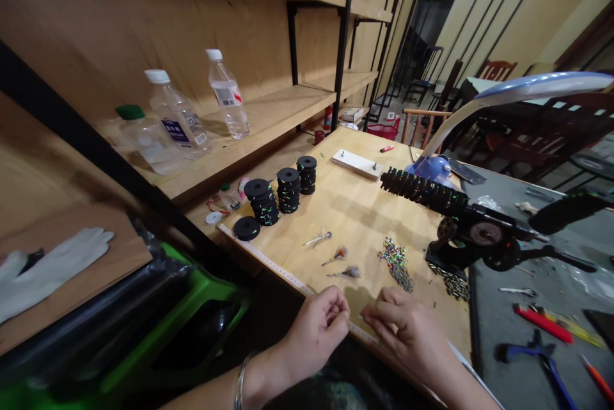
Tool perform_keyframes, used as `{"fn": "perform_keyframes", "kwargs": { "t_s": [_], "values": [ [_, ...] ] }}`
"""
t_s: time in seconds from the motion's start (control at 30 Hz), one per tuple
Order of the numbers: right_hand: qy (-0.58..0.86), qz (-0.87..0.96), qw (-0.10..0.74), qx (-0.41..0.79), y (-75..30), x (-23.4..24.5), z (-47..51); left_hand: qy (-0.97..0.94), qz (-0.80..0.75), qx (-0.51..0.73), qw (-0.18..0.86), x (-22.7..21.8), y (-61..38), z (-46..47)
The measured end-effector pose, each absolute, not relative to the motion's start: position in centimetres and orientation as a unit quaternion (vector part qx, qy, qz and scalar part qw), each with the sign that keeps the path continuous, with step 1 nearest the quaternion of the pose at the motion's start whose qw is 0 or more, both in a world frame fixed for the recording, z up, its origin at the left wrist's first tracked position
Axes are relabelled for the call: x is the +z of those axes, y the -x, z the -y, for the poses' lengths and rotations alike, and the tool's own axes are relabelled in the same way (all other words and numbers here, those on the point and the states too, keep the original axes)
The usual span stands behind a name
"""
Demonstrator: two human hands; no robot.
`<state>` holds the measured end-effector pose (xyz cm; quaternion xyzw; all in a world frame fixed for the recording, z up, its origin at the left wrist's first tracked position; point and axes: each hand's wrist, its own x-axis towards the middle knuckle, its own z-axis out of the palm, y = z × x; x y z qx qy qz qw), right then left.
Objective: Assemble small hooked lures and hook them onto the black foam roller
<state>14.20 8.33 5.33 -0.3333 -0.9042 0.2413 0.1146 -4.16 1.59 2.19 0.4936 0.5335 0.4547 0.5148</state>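
My left hand (317,332) and my right hand (411,331) meet at the near edge of the wooden board (355,205), fingers pinched together facing each other. Whatever lies between the fingertips is too small to make out. Just beyond them on the board lie three small feathered pieces (336,256) and a heap of small shiny beads (396,261). Three stacks of black spools (283,196) stand at the board's left, with one single spool (247,228) beside them. A black winder (472,231) carries a row of black spools (422,190) on its spindle at the right.
Three plastic bottles (182,116) stand on the wooden shelf at left. A white glove (48,269) lies on a lower board. A blue desk lamp (522,93) arches over the right. Pliers (537,355) and red tools (542,322) lie on the grey table. A green stool (192,307) sits below.
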Motion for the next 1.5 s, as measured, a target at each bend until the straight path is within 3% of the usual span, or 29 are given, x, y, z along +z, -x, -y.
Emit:
{"fn": "perform_keyframes", "kwargs": {
  "t_s": [0.17,0.3,0.57,1.0,1.5],
  "values": [
    [0.327,0.864,0.122,0.363,-13.8,6.0,-7.9,-0.496,-0.534,0.455,0.512,2.3,4.4,-1.5],
    [0.352,0.843,0.104,0.394,-13.4,5.8,-7.6,-0.492,-0.539,0.456,0.510,2.4,4.6,-1.5],
    [0.368,0.878,0.083,0.295,-13.1,5.2,-7.5,-0.496,-0.534,0.456,0.510,2.4,4.1,-1.5],
    [0.372,0.873,0.133,0.287,-13.7,4.8,-7.5,-0.486,-0.530,0.466,0.515,2.3,4.3,-1.6],
    [0.343,0.892,0.121,0.269,-13.5,5.3,-7.7,-0.485,-0.531,0.464,0.517,1.9,3.9,-1.6]
  ]
}}
